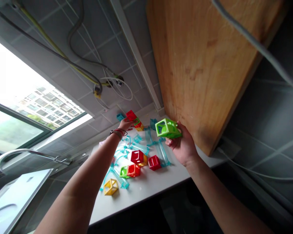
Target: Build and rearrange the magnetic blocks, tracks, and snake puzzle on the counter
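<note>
On the near counter (146, 186): yellow block (111, 187), loose.
Right hand (184, 149): grasping a green block (168, 129), up off the counter!
Left hand (126, 124), beyond: at a red block (131, 115), grip can't be told.
Block step: picking up, seemingly; next calls for a sure left grip.

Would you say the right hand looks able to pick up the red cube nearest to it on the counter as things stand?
Probably not straight away: the right hand is holding a green cube. Otherwise the way seems free, with nothing lying over the red cube.
</note>
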Demonstrator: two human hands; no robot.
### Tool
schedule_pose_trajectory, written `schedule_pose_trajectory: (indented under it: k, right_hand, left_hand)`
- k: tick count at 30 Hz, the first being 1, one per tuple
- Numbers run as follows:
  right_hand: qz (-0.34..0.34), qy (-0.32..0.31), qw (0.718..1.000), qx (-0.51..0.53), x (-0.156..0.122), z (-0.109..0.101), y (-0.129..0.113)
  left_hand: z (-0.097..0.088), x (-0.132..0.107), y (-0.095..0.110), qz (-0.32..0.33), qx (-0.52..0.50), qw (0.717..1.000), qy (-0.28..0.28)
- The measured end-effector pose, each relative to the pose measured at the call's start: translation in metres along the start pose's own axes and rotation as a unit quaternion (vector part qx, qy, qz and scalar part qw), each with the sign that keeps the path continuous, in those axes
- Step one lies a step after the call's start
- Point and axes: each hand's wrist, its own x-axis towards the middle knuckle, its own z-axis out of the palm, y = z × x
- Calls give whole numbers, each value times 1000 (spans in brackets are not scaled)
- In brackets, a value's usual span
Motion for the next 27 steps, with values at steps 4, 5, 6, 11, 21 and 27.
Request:
schedule_pose_trajectory:
  k: [4, 5, 6, 11, 21, 27]
  right_hand:
    - [2, 5, 1000, 13, 4, -4, 1]
    - [0, 8, 1000, 17, 5, -5, 2]
    - [-2, 12, 1000, 19, 6, -6, 2]
    - [3, 17, 1000, 22, 11, -9, 5]
    - [3, 13, 1000, 11, 12, -11, 9]
    - [-38, 34, 997, -53, 9, -12, 14]
  left_hand:
    - [2, -1, 1, 3, -6, 1000, 7]
    - [2, -2, 2, 1, -8, 1000, 5]
    - [2, -2, 3, -2, -10, 1000, 1]
    - [1, -6, 13, -17, -28, 999, -28]
    - [-37, -21, 28, 20, -43, 999, 19]
    - [-41, -84, 43, 46, -81, 995, -29]
